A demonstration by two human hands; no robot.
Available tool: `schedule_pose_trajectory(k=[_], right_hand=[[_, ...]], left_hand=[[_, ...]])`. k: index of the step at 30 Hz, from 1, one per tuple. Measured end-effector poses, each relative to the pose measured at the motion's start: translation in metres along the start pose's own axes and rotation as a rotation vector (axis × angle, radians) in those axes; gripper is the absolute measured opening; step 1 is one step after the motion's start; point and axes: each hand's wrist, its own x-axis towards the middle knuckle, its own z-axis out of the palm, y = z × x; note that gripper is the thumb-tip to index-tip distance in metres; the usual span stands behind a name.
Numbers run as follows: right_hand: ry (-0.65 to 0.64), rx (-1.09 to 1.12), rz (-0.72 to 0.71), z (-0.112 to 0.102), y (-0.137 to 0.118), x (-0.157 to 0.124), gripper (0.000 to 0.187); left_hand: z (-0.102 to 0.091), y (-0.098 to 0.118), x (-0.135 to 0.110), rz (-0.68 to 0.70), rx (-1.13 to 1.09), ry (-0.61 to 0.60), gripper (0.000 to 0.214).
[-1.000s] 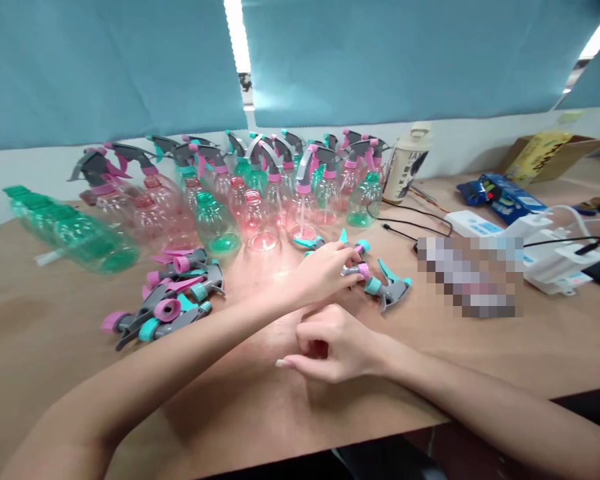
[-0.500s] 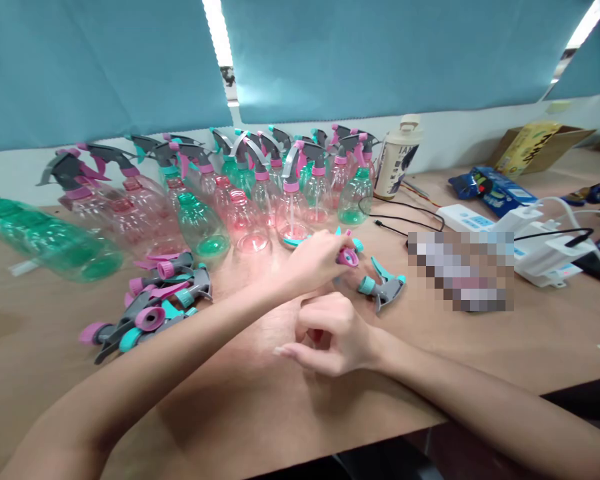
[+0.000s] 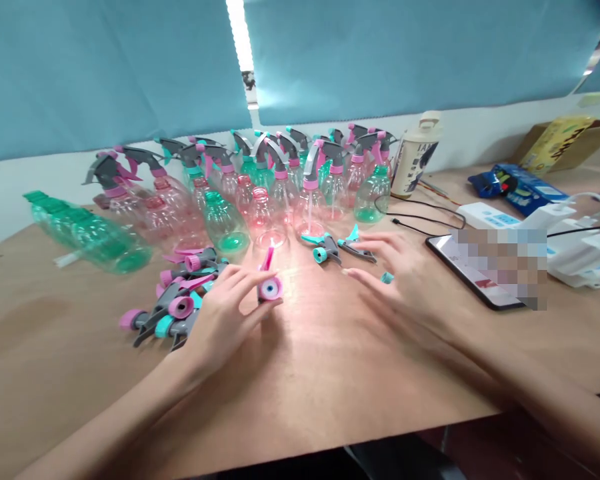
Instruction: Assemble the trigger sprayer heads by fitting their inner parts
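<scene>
My left hand [image 3: 227, 313] pinches a pink-collared spray head [image 3: 269, 285] just above the brown table [image 3: 305, 373], right of a pile of loose spray heads [image 3: 177, 300]. My right hand [image 3: 405, 280] lies with fingers spread over a teal-collared spray head [image 3: 387, 277], most of it hidden under the palm. Two more loose spray heads [image 3: 330, 250] lie just beyond the fingertips. Behind stand several pink and green clear bottles [image 3: 280, 193], some capped with grey triggers.
A green bottle [image 3: 90, 233] lies on its side at the left. A phone [image 3: 475, 270], black cables [image 3: 415, 217], a white power strip [image 3: 570, 247], a tumbler [image 3: 415, 160], a blue packet [image 3: 517, 187] and a cardboard box [image 3: 565, 143] fill the right side.
My left hand has pulled back to the left, carrying the pink spray head out of the small group. My right hand has uncurled and moved forward and right onto the teal spray head.
</scene>
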Motion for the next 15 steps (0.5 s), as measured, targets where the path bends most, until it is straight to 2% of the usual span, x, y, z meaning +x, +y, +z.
schedule_pose_trajectory(k=[3, 5, 7, 10, 15], right_hand=[[-0.125, -0.211, 0.193, -0.002, 0.029, -0.009, 0.077], [-0.249, -0.270, 0.318, 0.006, 0.042, -0.011, 0.086], [-0.310, -0.280, 0.379, 0.018, 0.046, -0.010, 0.092], [-0.353, -0.241, 0.365, 0.036, 0.042, -0.001, 0.095], [-0.380, -0.214, 0.235, 0.056, 0.020, 0.018, 0.088]], left_hand=[[0.009, -0.010, -0.014, 0.062, 0.083, -0.040, 0.029], [0.016, -0.011, -0.018, 0.079, 0.101, -0.059, 0.031], [0.021, -0.011, -0.020, 0.078, 0.097, -0.066, 0.030], [0.026, -0.010, -0.023, 0.066, 0.071, -0.068, 0.029], [0.026, -0.012, -0.024, 0.015, 0.014, -0.058, 0.029]])
